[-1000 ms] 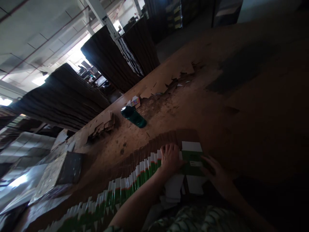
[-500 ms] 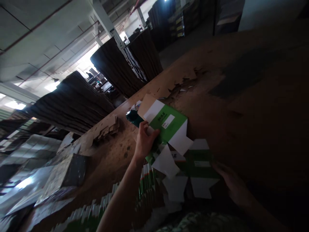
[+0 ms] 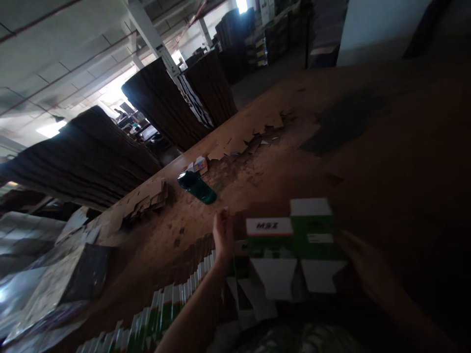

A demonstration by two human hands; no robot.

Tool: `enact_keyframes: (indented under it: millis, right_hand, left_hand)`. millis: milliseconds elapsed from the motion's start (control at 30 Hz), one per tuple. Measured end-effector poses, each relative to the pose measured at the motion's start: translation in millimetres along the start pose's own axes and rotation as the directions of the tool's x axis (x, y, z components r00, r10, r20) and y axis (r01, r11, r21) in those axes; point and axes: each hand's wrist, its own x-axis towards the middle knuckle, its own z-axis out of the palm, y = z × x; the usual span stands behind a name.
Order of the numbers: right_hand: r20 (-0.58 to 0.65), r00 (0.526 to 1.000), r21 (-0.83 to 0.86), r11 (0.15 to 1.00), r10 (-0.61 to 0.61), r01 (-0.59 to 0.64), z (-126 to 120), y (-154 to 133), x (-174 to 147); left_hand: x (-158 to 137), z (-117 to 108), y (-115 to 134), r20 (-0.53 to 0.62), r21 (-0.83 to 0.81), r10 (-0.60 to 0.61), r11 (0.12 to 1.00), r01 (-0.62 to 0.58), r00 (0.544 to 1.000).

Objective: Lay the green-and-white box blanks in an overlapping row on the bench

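Note:
My right hand (image 3: 358, 255), dim and blurred, is at the right edge of a green-and-white printed carton (image 3: 318, 223), its fingers appearing closed on it. The carton has a pale label and white flaps; beside its left side is a panel lettered MSZ (image 3: 270, 226). Whether both panels belong to one carton I cannot tell. My left hand (image 3: 222, 230) is left of the lettered panel with its fingers curled; what they hold, if anything, is hidden. Below and left of my left forearm stands a row of flat green-and-white cartons (image 3: 167, 304) on edge.
A teal bottle (image 3: 198, 189) lies on the brown work table (image 3: 253, 174), near cardboard scraps (image 3: 270, 135). Cardboard pieces (image 3: 149, 198) are piled at the table's far left edge. Tall dark stacks (image 3: 162, 100) stand beyond, and a wrapped bundle (image 3: 69, 274) is at left.
The green-and-white carton raised in my left hand is no longer there. My left hand has come lower, and the bottle and lettered panel now show more fully. The view has shifted slightly.

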Motion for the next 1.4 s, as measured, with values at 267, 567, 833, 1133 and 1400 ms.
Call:
enact_keyframes:
  millis: [267,567,833,1133,1400]
  right_hand:
    - [0.179,0.984,0.179,0.982,0.023,-0.056,52.3,-2.8,-25.6]
    - [0.361,0.932,0.223,0.969,0.019,-0.106,40.6,-38.8,-35.8]
    - [0.208,0.968,0.005,0.990,-0.139,0.141,59.3,-20.7,-47.0]
    - [0.121,0.947,-0.212,0.925,-0.296,0.316,77.2,14.3,-47.7]
    - [0.349,0.814,-0.565,0.589,-0.464,0.578,48.2,57.7,-20.9]
  left_hand:
    - [-19.3,4.4,35.4,0.513,0.317,0.147,0.883,-0.346,0.846]
    - [5.2,-7.4,43.7,0.707,-0.274,0.039,0.936,0.222,0.706]
    - [3.5,1.5,33.8,0.660,-0.428,0.093,0.862,0.272,0.745]
    - [-5.8,22.1,17.0,0.443,-0.349,0.140,0.937,0.027,0.885]
    - [-35.7,36.3,-8.4,0.606,0.399,0.186,0.770,-0.497,0.774]
